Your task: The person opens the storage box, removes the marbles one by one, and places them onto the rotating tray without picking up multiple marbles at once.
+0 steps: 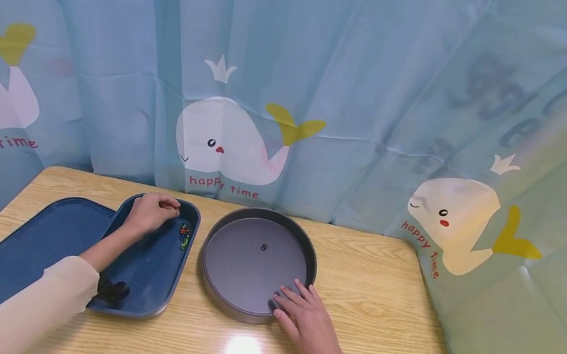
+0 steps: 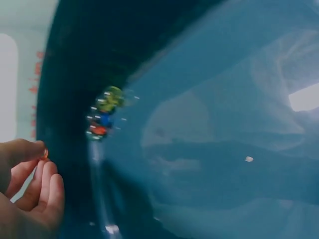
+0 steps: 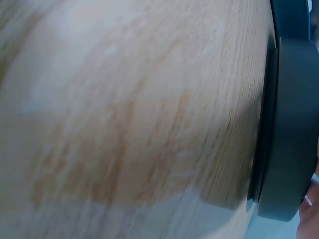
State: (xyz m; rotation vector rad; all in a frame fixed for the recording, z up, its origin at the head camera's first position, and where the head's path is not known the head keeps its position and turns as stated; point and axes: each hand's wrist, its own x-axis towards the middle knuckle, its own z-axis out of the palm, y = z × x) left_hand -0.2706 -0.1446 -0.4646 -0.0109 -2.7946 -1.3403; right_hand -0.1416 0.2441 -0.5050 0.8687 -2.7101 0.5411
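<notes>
At the far end of the deep blue tray [image 1: 148, 280], my left hand [image 1: 148, 213] pinches a small orange glassy bead [image 2: 45, 155] between thumb and fingertips; most of the bead is hidden. A cluster of shiny colored beads [image 2: 102, 117], green, blue and red, lies along the tray's side, close to that hand. My right hand [image 1: 308, 327] rests over the near right rim of a round dark grey pan [image 1: 242, 283], its fingers spread and reaching inside. One small dark round thing [image 1: 263, 247] lies near the pan's middle.
A flatter blue tray [image 1: 36, 254] lies at the left, partly under the deep one. Inside the deep tray's near left corner is a black object [image 1: 112, 291], half covered by the sleeve. A whale-print curtain [image 1: 356, 88] hangs behind the wooden table [image 1: 371, 294].
</notes>
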